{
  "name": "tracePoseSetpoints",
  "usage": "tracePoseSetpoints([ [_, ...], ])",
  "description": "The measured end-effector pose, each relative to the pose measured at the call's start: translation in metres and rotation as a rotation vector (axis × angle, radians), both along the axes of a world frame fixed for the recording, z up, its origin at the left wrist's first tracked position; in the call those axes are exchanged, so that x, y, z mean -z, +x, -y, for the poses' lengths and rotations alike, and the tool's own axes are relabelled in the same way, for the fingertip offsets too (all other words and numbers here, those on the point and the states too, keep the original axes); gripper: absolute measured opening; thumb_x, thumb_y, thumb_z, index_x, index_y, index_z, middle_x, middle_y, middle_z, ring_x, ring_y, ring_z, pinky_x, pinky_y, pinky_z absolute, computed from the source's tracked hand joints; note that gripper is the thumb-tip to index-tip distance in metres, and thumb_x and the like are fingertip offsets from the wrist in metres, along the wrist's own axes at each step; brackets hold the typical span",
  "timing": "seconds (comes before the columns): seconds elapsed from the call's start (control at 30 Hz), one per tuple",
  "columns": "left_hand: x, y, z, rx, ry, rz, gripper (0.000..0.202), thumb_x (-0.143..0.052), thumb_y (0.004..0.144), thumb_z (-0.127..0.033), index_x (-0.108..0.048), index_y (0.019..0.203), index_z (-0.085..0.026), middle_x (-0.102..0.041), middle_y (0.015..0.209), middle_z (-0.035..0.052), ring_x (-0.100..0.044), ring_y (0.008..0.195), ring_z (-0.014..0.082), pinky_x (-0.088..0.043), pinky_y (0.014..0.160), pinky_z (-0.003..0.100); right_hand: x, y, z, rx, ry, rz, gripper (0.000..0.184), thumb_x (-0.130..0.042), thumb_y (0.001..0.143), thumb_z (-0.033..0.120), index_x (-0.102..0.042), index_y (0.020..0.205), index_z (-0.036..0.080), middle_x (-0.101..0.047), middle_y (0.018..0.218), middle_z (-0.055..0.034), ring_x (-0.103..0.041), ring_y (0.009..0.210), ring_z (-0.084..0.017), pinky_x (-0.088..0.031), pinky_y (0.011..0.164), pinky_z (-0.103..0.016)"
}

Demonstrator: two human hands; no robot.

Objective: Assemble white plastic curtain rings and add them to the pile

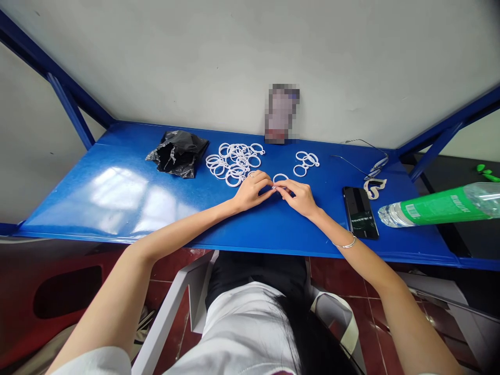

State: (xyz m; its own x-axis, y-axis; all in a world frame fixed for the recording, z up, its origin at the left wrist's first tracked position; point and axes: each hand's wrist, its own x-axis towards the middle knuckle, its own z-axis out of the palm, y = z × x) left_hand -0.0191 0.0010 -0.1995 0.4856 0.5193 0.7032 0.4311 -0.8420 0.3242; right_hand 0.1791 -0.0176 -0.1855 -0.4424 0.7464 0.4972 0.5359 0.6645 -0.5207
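Note:
My left hand (253, 190) and my right hand (299, 197) meet at the middle of the blue shelf (117, 192), fingertips pinched together on a small white piece between them, too small to make out. A single white ring (280, 178) lies just behind the fingertips. A heap of several white plastic rings (233, 160) sits behind my left hand. A smaller cluster of white rings (305, 162) lies behind my right hand.
A crumpled black plastic bag (178, 152) lies at the back left. A black phone (360, 212) rests to the right, beside a white heart-shaped piece (374, 187), thin-framed glasses (369, 161) and a lying green-labelled water bottle (437, 205). A blurred upright card (281, 113) leans on the wall.

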Motion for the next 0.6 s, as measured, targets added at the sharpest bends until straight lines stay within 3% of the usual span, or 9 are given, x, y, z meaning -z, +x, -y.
tracePoseSetpoints([
  [0.23, 0.0029, 0.0, -0.002, -0.124, 0.054, -0.031, 0.012, -0.052, 0.092, -0.026, -0.059, 0.087, -0.018, -0.064, 0.086, 0.0061, -0.058, 0.081, 0.0168, -0.047, 0.072, 0.031, 0.0, -0.0009, 0.0004, 0.004, 0.031, 0.015, 0.023, -0.052, 0.093, 0.028, -0.063, 0.113, 0.023, -0.068, 0.11, -0.0068, -0.061, 0.057, -0.01, -0.052, 0.057, -0.024],
  [0.43, 0.0045, -0.0004, -0.0034, -0.17, 0.122, -0.042, 0.011, -0.052, 0.092, -0.025, -0.06, 0.088, -0.018, -0.064, 0.087, 0.0068, -0.058, 0.084, 0.0178, -0.045, 0.072, 0.031, -0.0039, -0.0012, -0.0001, 0.079, 0.026, 0.013, 0.042, -0.057, 0.09, 0.029, -0.052, 0.131, 0.028, -0.053, 0.133, -0.0096, -0.059, 0.059, -0.01, -0.056, 0.059, -0.028],
  [0.6, 0.0037, -0.0006, -0.0037, -0.19, 0.185, -0.059, 0.011, -0.052, 0.093, -0.025, -0.06, 0.088, -0.018, -0.064, 0.087, 0.0063, -0.057, 0.085, 0.0174, -0.044, 0.071, 0.03, -0.0003, 0.0004, -0.0037, 0.092, -0.003, 0.07, 0.047, -0.056, 0.09, 0.033, -0.049, 0.136, 0.026, -0.056, 0.129, -0.0107, -0.064, 0.068, -0.015, -0.057, 0.061, -0.03],
])
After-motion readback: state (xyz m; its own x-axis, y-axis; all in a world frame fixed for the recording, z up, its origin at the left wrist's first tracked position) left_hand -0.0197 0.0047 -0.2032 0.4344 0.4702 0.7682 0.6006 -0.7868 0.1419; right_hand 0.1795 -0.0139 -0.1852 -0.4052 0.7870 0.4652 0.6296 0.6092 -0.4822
